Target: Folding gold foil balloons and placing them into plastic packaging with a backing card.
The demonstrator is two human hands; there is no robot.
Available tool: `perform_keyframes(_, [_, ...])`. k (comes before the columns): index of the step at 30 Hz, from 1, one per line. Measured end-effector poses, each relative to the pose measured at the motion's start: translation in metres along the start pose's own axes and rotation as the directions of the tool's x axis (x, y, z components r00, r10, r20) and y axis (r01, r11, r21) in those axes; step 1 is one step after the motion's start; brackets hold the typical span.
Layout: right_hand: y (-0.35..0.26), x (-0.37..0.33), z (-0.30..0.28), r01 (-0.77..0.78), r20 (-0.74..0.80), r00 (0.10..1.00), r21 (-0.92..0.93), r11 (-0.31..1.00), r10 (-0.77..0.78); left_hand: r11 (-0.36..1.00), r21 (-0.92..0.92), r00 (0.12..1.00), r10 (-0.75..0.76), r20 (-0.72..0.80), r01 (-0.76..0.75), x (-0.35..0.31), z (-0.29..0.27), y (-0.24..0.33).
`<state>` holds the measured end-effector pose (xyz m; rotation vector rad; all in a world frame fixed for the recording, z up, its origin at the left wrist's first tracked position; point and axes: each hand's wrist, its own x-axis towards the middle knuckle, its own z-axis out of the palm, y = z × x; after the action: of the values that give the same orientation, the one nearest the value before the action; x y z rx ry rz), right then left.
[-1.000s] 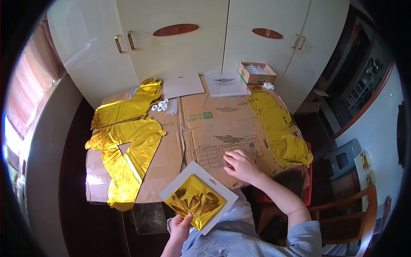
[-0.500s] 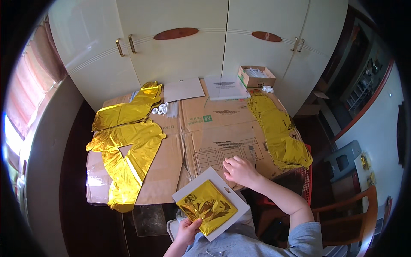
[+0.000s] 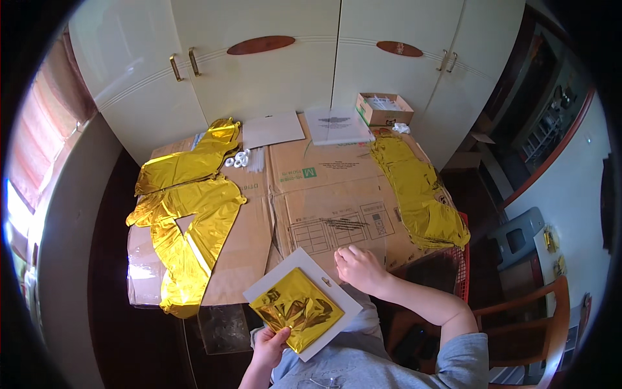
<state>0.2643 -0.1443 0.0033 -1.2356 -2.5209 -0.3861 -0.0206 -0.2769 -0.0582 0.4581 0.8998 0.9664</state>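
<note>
My left hand grips the lower left corner of a pale grey card, thumb on top. On the card lies a folded gold foil balloon, flat and shiny. My right hand is just right of and above the card, its fingers curled closed at the near edge of the table. A clear plastic bag with dark print stretches over the cardboard beyond those fingers. It is hard to see against the cardboard, and its edge seems pinched in the right hand.
Flattened cardboard covers the table. Gold foil balloons lie at left, with another pile at right. White ribbon rolls, clear straws, a grey card, clear bags and an open box stand at the back.
The card with the foil balloon has shifted slightly left and up with my left hand. My right hand has moved a little nearer, and the clear bag's print has slid toward it.
</note>
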Motion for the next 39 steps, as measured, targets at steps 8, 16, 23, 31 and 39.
perform_keyframes(8, [-0.005, -0.006, 0.010, -0.004, -0.002, 1.000, -0.088, 0.996, 0.004, 1.000, 0.023, 1.000, 0.007, 0.008, -0.007, -0.007, -0.003, 0.007])
perform_keyframes(16, [0.018, 0.003, 0.018, -0.155, 0.047, 0.988, 0.257, 0.954, 0.148, 0.993, 0.044, 0.989, -0.114, 0.096, 0.110, -0.014, -0.002, 0.010])
perform_keyframes(23, [0.021, 0.015, 0.015, -0.278, 0.121, 0.959, 0.591, 0.757, 0.257, 0.991, -0.042, 0.988, -0.120, 0.100, 0.125, -0.001, 0.007, 0.006])
perform_keyframes(31, [0.015, 0.021, 0.008, -0.376, 0.283, 0.926, 0.621, 0.688, 0.251, 0.999, -0.038, 0.998, -0.006, -0.065, 0.004, 0.009, 0.031, 0.015])
perform_keyframes(39, [0.006, 0.024, 0.009, -0.336, 0.233, 0.941, 0.585, 0.738, 0.243, 0.995, 0.069, 0.992, 0.077, -0.100, -0.070, 0.018, 0.044, -0.005])
